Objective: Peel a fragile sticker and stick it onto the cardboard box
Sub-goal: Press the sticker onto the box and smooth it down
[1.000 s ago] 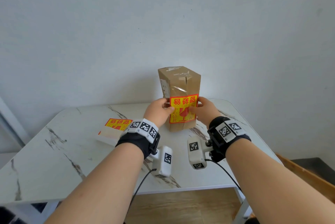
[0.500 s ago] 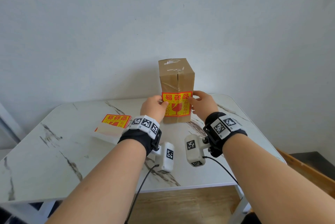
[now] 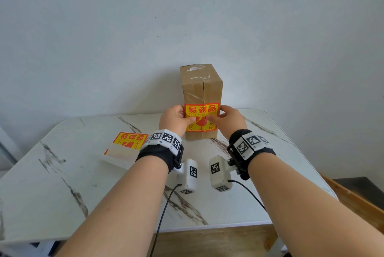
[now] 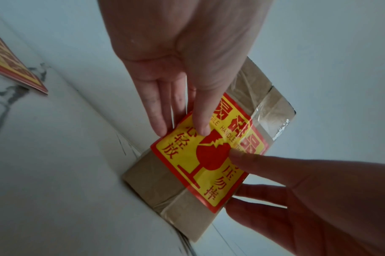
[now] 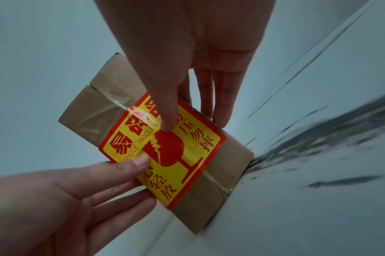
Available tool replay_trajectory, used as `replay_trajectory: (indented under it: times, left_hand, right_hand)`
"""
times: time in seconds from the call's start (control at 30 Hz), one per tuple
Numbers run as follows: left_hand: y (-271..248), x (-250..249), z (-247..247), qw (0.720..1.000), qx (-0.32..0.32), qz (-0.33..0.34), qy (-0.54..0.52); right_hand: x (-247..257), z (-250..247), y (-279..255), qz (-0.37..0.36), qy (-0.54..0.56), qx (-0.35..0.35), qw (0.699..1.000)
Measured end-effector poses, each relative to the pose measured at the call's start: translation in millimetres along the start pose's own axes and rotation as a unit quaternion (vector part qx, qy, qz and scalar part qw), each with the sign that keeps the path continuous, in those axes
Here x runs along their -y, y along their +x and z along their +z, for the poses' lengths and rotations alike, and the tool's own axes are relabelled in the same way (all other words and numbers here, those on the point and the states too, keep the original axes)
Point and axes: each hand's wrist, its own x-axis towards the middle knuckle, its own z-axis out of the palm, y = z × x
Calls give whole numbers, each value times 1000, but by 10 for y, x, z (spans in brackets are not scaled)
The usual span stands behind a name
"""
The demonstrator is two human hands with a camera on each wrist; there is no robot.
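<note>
Both hands, the left hand (image 3: 176, 120) and right hand (image 3: 229, 120), press the fragile sticker (image 3: 201, 117) flat with straight fingers onto the cardboard box (image 3: 201, 88); next, I think, smooth its edges.

Soft, even daylight fills the head view, bright on the pale wall (image 3: 187, 17) and the marble table (image 3: 62, 184), with only faint shadows under the wrists. Both wrist views are dimmer and bluish: the right hand (image 4: 308, 199) sits in shade, and glare streaks the clear tape (image 4: 272, 119) on the box (image 4: 182, 204). Wide-angle bending tilts the table's edges, and its dark veins blur near the right edge.
</note>
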Motion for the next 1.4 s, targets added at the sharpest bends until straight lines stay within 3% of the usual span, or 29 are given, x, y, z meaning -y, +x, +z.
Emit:
replay_trajectory:
  times: [0.2, 0.37, 0.57, 0.67, 0.97, 1.17, 1.3, 1.4]
  left_hand:
    - [-40, -26, 15, 1000, -9, 16, 8]
    - [-192, -82, 100, 994, 72, 63, 46]
    - [-83, -123, -57, 989, -122, 2, 86]
    - [-21, -163, -140, 984, -162, -26, 66]
    - [96, -80, -41, 990, -128, -16, 60]
    - [188, 18, -102, 997, -74, -29, -12]
    - [169, -14, -139, 994, -51, -79, -51]
    - [133, -51, -94, 993, -67, -90, -46]
  right_hand:
    - [-32, -21, 62, 8, 0, -2, 1000]
    - [-82, -72, 43, 41, 46, -46, 997]
    - [-38, -131, 17, 18, 49, -15, 999]
    - [16, -98, 45, 10, 61, -3, 998]
    - [74, -7, 52, 6, 101, 27, 994]
    - [45, 37, 92, 50, 163, -31, 985]
    - [-2, 60, 82, 28, 87, -88, 992]
    - [7, 63, 86, 37, 125, -25, 991]
